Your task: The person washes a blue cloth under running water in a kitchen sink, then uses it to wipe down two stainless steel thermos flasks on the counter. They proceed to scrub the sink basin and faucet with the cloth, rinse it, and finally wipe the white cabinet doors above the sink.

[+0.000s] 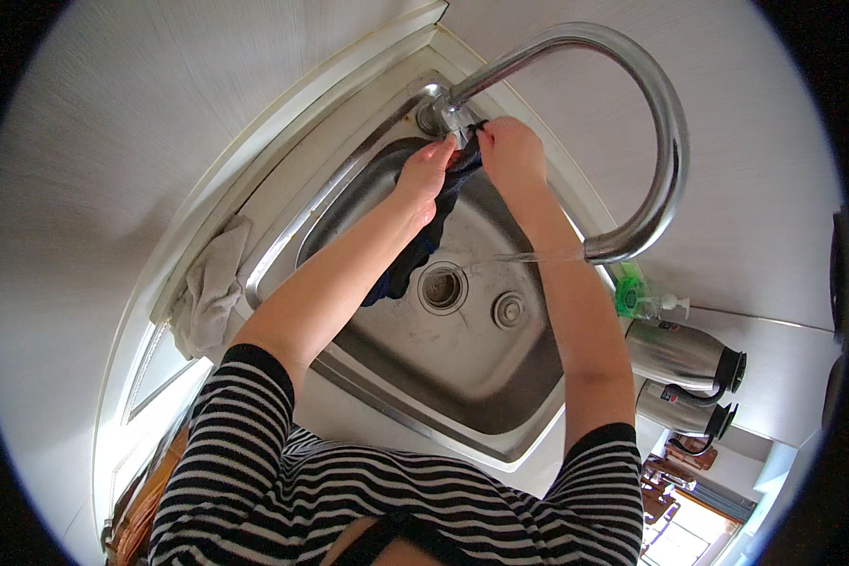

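Observation:
A dark cloth [435, 226] hangs from my two hands at the back of the stainless steel sink [460, 375]. Its lower end reaches the sink floor beside the drain [442, 286]. My left hand [424, 177] grips its upper part, thumb towards the tap base [435, 117]. Close by on the right, my right hand [515, 152] pinches the top end of the cloth between curled fingers. Part of the cloth is hidden behind my left hand and wrist. Water [502, 258] runs from the tall gooseneck tap [668, 148] towards the drain, apart from both hands.
A round metal drain plug [509, 310] lies on the sink floor. A grey rag [216, 283] rests on the left ledge. Right of the sink stand a green pump bottle [630, 293] and two steel vacuum jugs [676, 350] [672, 408]. Walls close in behind the tap.

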Tool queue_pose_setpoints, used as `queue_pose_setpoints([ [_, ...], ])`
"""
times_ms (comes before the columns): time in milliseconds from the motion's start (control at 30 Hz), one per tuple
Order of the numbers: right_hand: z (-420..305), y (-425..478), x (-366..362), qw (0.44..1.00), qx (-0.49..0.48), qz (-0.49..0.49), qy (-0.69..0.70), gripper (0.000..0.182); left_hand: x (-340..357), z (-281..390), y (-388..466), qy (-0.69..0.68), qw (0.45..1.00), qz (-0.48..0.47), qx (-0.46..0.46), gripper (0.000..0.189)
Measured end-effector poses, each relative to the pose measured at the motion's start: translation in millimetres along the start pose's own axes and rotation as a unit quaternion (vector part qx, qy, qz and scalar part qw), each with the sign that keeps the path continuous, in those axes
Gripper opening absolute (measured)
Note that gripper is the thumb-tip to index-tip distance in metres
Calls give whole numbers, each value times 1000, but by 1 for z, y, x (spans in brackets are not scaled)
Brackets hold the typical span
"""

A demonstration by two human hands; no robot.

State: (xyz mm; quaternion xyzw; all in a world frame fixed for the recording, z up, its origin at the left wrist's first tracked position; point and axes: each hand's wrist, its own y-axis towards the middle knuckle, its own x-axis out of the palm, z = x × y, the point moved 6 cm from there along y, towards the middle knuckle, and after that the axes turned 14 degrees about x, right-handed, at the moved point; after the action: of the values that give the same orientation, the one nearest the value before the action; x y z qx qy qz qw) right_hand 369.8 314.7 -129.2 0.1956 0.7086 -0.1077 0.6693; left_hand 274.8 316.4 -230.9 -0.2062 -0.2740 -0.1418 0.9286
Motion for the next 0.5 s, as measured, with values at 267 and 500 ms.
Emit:
queue_pose_setpoints([
  [267,-20,-46,-8,947,-261,102,155,7,-7,0,0,11,999,-8,-39,33],
  [500,37,-110,67,655,301,-246,648,9,-24,-19,-20,31,997,-63,-32,32],
])
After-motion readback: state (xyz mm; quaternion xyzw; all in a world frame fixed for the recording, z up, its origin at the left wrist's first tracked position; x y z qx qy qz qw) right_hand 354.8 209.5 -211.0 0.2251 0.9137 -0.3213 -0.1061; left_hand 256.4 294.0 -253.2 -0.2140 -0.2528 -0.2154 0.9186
